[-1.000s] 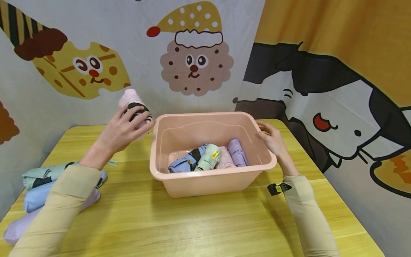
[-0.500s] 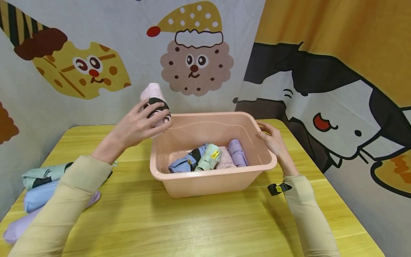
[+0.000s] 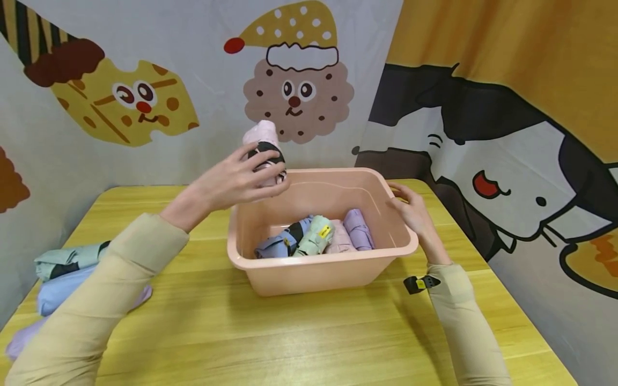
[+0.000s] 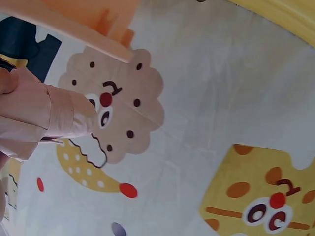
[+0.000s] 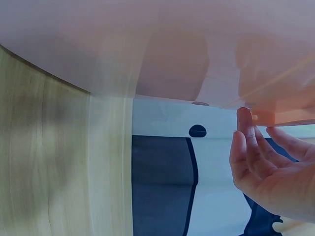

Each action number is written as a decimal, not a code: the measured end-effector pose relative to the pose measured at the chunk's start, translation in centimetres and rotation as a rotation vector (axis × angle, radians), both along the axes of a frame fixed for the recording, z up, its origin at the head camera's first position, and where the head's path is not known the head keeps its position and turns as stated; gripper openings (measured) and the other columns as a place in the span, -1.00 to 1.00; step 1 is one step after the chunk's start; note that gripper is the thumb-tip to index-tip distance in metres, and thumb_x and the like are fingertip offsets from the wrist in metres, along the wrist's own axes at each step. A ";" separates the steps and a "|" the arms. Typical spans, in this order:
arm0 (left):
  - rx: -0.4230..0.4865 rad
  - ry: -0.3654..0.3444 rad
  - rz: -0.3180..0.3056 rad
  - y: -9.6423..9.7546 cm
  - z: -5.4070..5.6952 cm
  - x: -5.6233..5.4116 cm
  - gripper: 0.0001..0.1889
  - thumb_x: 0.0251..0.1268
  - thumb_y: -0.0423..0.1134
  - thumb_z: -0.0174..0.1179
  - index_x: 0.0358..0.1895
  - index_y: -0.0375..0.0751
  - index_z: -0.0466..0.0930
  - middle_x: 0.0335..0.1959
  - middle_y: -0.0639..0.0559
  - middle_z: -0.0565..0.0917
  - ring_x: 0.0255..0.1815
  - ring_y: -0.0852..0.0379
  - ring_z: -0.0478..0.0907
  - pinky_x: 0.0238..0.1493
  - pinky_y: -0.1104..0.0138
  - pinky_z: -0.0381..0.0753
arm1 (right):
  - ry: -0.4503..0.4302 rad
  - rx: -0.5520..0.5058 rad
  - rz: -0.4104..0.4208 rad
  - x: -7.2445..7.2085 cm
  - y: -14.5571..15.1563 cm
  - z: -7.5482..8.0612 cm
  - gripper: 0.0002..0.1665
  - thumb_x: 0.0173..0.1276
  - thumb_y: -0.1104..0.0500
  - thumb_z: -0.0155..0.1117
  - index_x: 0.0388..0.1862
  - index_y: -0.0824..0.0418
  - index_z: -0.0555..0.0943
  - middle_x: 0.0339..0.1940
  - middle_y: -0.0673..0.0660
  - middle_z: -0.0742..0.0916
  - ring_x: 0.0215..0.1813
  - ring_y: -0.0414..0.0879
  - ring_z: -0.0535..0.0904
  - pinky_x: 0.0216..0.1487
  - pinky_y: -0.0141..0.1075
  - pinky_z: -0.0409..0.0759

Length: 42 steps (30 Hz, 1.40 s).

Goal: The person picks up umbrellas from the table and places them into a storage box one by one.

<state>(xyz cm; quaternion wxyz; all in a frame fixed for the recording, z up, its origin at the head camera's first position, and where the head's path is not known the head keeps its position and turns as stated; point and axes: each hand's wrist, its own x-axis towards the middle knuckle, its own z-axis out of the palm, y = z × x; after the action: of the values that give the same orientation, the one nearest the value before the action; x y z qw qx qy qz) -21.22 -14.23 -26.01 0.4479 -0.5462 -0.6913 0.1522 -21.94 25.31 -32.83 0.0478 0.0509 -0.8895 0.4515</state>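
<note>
My left hand (image 3: 236,182) grips a pale pink folded umbrella (image 3: 261,134) with a black band, its fingers wrapped round the band. The umbrella is tilted, held above the back left rim of a peach plastic basin (image 3: 309,276). In the left wrist view the pink umbrella (image 4: 69,112) shows its wrapped fabric and blunt end. At the basin's right side, my right hand (image 3: 410,209) holds the rim. The right wrist view has the right hand's fingers (image 5: 252,147) under the rim. Inside the basin lie a blue umbrella (image 3: 275,246), a mint green one (image 3: 314,236), a pink one (image 3: 340,238) and a purple one (image 3: 358,229).
On the table (image 3: 309,343) at the left, partly behind the left sleeve, lie a green umbrella (image 3: 67,261), a blue umbrella (image 3: 60,295) and a purple umbrella (image 3: 24,339). A cartoon-printed cloth (image 3: 207,80) hangs behind the table.
My left hand has carried the pink umbrella rightward, from left of the basin to above its back left rim. The right hand has stayed on the rim.
</note>
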 end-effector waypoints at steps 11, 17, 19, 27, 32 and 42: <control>-0.088 0.093 -0.046 3.4 0.6 -0.4 -0.48 0.12 -0.49 0.24 0.12 0.07 0.42 0.07 -0.03 0.56 0.07 -0.06 0.51 0.08 0.03 0.58 | -0.008 0.012 -0.004 0.0 0.1 0.0 -0.39 0.38 0.13 0.04 0.39 0.23 0.32 0.25 0.41 0.52 0.17 0.20 0.52 -0.15 -0.59 0.43; -0.122 0.097 -0.107 5.3 0.6 -0.6 -0.54 0.17 -0.44 0.21 0.09 0.10 0.43 0.06 0.02 0.57 0.10 -0.03 0.50 0.02 0.05 0.60 | -0.005 0.017 -0.002 0.1 0.1 0.1 -0.39 0.39 0.13 0.03 0.41 0.22 0.30 0.25 0.42 0.52 0.16 0.21 0.52 -0.17 -0.61 0.43; -0.156 0.097 -0.103 5.9 0.7 -0.6 -0.55 0.20 -0.43 0.18 0.10 0.12 0.41 0.07 0.03 0.56 0.11 -0.03 0.49 0.04 0.06 0.59 | -0.006 0.012 0.002 0.1 0.1 0.1 -0.39 0.39 0.14 0.02 0.41 0.22 0.29 0.26 0.42 0.52 0.17 0.21 0.52 -0.17 -0.61 0.43; -0.339 0.024 -0.007 7.9 1.6 0.1 -0.41 0.21 -0.39 0.16 0.24 0.20 0.22 0.21 0.03 0.46 0.24 -0.07 0.40 0.18 0.01 0.49 | -0.001 0.014 0.006 0.1 0.0 0.1 -0.39 0.39 0.15 0.03 0.41 0.22 0.29 0.26 0.43 0.52 0.16 0.21 0.52 -0.15 -0.58 0.45; -0.374 0.026 -0.033 8.9 1.9 0.0 -0.41 0.23 -0.39 0.14 0.25 0.18 0.17 0.25 0.01 0.42 0.23 -0.06 0.42 0.18 0.04 0.50 | -0.002 0.021 -0.001 0.1 0.1 0.1 -0.40 0.39 0.15 0.04 0.40 0.23 0.31 0.25 0.42 0.53 0.16 0.21 0.53 -0.13 -0.56 0.45; -0.470 -0.007 -0.099 10.3 1.7 -0.2 -0.30 0.12 -0.32 0.26 0.30 0.15 0.14 0.30 -0.02 0.40 0.26 -0.05 0.43 0.15 0.10 0.53 | -0.010 0.023 -0.007 0.1 -0.1 0.2 -0.39 0.37 0.16 0.04 0.40 0.22 0.32 0.23 0.41 0.54 0.15 0.18 0.52 -0.16 -0.60 0.43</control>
<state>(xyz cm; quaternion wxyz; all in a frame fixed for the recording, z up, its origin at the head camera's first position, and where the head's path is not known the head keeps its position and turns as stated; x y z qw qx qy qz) -21.46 -3.98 -24.27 0.3132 -0.6691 -0.6107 0.2850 -21.86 25.22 -32.66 0.0443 0.0458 -0.8951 0.4414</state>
